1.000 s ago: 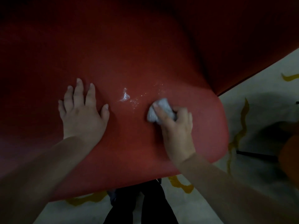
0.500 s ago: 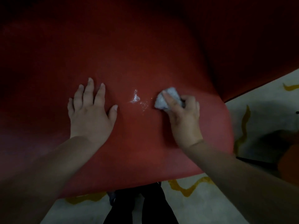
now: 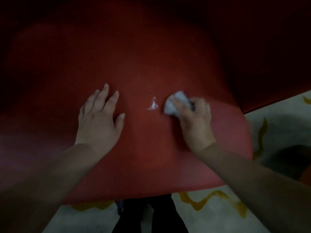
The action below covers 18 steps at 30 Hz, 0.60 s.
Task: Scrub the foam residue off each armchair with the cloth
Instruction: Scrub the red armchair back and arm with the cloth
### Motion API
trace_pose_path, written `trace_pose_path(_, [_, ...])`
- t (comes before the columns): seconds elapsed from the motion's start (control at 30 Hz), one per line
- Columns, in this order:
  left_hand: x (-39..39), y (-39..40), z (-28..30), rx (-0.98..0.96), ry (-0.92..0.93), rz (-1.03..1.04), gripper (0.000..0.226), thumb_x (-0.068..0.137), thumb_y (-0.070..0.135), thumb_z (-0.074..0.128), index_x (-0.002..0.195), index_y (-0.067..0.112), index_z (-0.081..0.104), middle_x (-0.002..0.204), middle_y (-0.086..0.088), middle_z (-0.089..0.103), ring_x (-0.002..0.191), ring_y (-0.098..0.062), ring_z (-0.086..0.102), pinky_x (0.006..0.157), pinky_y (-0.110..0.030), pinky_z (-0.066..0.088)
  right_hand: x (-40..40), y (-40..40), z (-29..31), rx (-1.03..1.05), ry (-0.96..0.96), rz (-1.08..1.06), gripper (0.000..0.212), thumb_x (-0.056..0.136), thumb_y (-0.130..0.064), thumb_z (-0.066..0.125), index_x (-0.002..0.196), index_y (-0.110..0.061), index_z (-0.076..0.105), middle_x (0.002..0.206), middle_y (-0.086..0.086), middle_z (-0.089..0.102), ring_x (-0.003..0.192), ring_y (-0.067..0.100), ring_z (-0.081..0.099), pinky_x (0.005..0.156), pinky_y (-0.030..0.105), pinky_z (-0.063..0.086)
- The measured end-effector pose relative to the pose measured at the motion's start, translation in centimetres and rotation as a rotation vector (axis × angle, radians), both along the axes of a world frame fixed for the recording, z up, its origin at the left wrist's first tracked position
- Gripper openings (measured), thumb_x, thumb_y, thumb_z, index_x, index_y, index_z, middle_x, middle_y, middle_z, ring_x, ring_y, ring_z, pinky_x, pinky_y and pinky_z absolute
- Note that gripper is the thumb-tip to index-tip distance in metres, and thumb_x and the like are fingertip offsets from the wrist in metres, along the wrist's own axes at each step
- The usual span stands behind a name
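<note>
Nearest, at the bottom edge, dark trouser legs [image 3: 149, 216] stand on a pale floor [image 3: 210, 221] marked with wavy yellow lines. Above them swells the rounded red seat of the armchair [image 3: 143, 157], filling most of the view. The left hand [image 3: 99, 118] lies flat on the red surface, fingers straight and slightly spread, palm down. The right hand [image 3: 195, 120] is curled round a bunched white cloth [image 3: 175, 103], which sticks out past the fingertips and presses on the seat; the hand is blurred, so the exact finger hold is hard to make out. Just beside the cloth, between the two hands, sits a small white smear of foam residue [image 3: 152, 105], apart from the left thumb. Beyond, the chair darkens into shadow.
</note>
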<state>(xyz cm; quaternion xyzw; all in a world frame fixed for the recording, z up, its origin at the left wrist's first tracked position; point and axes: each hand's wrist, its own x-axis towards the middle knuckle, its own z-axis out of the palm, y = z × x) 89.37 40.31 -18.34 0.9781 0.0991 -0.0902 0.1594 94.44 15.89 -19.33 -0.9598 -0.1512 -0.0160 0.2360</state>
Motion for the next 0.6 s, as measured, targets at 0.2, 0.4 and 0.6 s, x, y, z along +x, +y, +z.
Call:
trace_pose_path(0.2, [-0.6, 0.3, 0.0, -0.034, 0.002, 0.024, 0.061, 0.094, 0.040, 0.046, 0.150, 0.026, 0.025, 0.161, 0.001, 0.008, 0.147, -0.021, 0.005, 0.117, -0.046, 0.012, 6.3, 5.4, -0.7, 0.114, 0.065, -0.374, 0.043, 0.090, -0.017, 0.046, 0.128, -0.036, 0.056, 0.124, 0.015, 0.046, 0.110, 0.031, 0.042, 0.090, 0.025, 0.029])
trace_pose_path(0.4, [-1.3, 0.6, -0.1, -0.045, 0.001, 0.062, 0.063, 0.093, 0.041, 0.048, 0.150, 0.028, 0.025, 0.161, 0.002, 0.008, 0.147, -0.020, 0.004, 0.117, -0.048, 0.014, -1.9, 3.9, 0.0, 0.028, 0.010, 0.153, 0.040, 0.087, -0.014, 0.058, 0.124, -0.027, 0.063, 0.109, 0.019, 0.054, 0.089, 0.038, 0.050, 0.079, 0.044, 0.044])
trace_pose_path(0.6, [-2.1, 1.7, -0.2, -0.035, -0.002, 0.038, 0.063, 0.092, 0.043, 0.046, 0.150, 0.029, 0.025, 0.161, 0.002, 0.009, 0.146, -0.021, 0.007, 0.116, -0.047, 0.016, 5.2, 7.9, -0.4, 0.083, 0.007, -0.296, 0.038, 0.095, -0.025, 0.052, 0.133, -0.029, 0.054, 0.119, 0.008, 0.047, 0.103, 0.028, 0.042, 0.095, 0.035, 0.034])
